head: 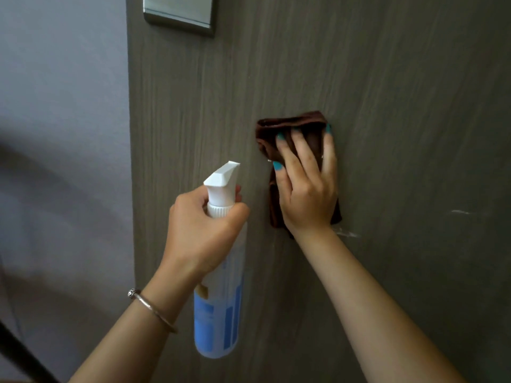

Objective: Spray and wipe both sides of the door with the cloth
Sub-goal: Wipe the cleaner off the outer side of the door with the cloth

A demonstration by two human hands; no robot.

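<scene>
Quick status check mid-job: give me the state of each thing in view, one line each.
door: upright, white streaks low on the right.
cloth: brown, bunched, pressed flat against the door.
right hand: fingers straight, pressing the cloth to the door.
spray bottle: upright, nozzle pointing toward the door, not touching it as far as I can tell.
left hand: grips the spray bottle at its neck.
metal plate: fixed to the door, top left.

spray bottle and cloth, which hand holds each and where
Left hand grips the spray bottle at its neck; right hand presses the cloth flat against the door.
</scene>
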